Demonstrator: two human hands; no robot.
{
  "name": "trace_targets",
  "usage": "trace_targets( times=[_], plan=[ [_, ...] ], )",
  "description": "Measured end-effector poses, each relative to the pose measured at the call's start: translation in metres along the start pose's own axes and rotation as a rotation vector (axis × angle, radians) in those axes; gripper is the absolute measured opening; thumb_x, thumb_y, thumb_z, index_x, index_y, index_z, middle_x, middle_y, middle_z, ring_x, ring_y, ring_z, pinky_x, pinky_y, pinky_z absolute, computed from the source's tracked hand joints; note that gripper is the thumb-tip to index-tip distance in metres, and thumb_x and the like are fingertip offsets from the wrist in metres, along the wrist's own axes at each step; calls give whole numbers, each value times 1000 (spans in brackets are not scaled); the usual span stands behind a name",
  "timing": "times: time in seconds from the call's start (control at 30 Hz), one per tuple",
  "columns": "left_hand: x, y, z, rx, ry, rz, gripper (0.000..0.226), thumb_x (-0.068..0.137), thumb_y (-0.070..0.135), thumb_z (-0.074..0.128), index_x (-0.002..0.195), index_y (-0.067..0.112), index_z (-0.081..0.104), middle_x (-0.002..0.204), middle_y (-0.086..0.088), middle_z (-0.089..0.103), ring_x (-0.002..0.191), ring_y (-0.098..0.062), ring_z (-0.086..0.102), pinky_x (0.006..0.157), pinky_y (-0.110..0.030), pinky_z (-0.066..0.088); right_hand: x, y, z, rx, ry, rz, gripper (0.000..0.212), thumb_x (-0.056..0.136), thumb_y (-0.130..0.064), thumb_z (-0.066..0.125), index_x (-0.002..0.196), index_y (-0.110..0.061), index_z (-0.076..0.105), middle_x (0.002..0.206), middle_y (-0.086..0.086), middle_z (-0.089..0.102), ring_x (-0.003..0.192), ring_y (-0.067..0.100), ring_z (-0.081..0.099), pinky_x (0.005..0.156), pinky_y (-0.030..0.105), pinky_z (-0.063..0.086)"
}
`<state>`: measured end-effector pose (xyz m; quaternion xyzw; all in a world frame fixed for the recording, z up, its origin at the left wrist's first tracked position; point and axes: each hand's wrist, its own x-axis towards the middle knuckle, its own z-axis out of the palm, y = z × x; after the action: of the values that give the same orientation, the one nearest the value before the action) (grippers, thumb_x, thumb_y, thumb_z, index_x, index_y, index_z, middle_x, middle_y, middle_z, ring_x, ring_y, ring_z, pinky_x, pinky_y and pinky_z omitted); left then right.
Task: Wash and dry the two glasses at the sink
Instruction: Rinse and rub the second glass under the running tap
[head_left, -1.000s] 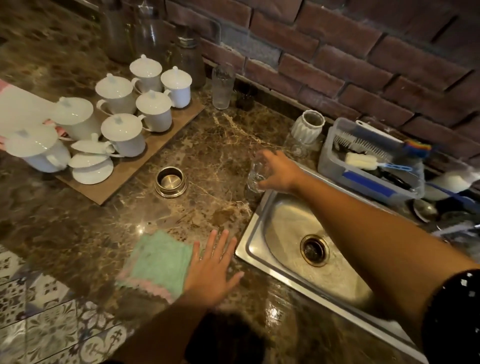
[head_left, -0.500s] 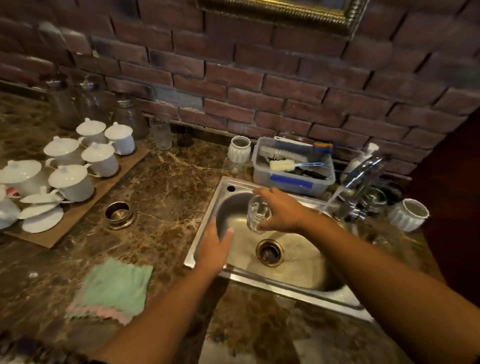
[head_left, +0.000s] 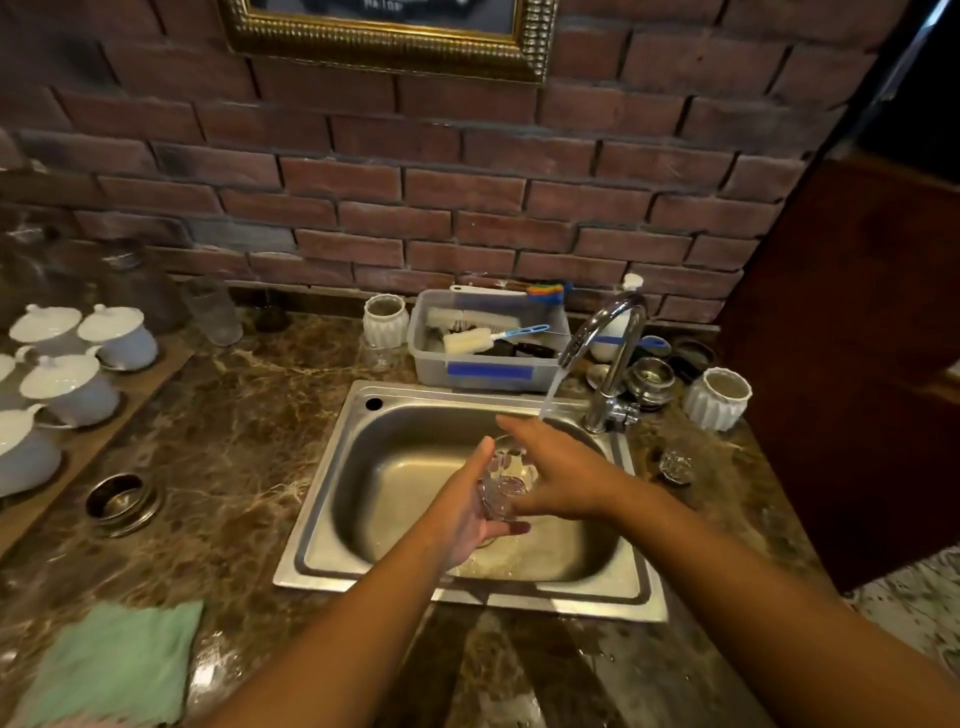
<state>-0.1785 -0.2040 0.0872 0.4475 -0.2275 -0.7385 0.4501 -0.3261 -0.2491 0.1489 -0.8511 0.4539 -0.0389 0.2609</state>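
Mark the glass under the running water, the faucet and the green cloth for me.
glass (head_left: 506, 486): head view, on its clear wall.
faucet (head_left: 618, 374): head view, on its chrome neck.
green cloth (head_left: 117, 670): head view, on its middle.

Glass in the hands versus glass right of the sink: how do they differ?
The held glass is over the sink basin, between left hand and right hand; the counter glass stands right of the sink. The held glass looks tilted, near the running water; the counter glass is untouched, away from it. Both are small and clear.
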Motion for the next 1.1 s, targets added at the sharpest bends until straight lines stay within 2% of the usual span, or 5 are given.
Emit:
trace_targets(
  times=[0.37,0.6,0.73,0.87,1.1],
  plan=[
    [45,-1,16,-33,53,-39,37,102,52,40,109,23,63,91,3,80,104,-29,69,107,-60,45,6,50,29,645,174,240,105,76,-22,83,157,-36,17,138,-12,50,130,10,49,98,29,52],
    [81,3,12,84,64,-168,58,97,62,38,122,17,65,109,-7,78,113,-31,66,92,-48,52,28,77,38,764,178,292,92,75,-19,85,150,-30,33,132,-13,54,126,7,52,108,38,48],
    [98,1,10,57,69,-220,68,95,72,30,119,22,70,114,-9,76,115,-33,65,103,-55,46,37,89,37,785,180,307,78,74,-19,86,134,-40,41,123,-14,59,117,6,58,103,39,52],
    [107,-2,8,-70,110,-225,63,97,65,39,123,16,68,121,-15,73,119,-35,64,107,-54,45,43,95,36,843,190,313,73,74,-12,86,132,-33,47,124,-9,63,117,8,61,90,21,55],
    [114,-4,7,-182,145,-304,66,90,65,54,129,14,67,118,-12,73,87,-20,67,61,-24,50,43,92,29,788,239,261,67,78,-18,84,133,-30,49,122,-13,61,105,-8,63,85,16,55]
  ],
)
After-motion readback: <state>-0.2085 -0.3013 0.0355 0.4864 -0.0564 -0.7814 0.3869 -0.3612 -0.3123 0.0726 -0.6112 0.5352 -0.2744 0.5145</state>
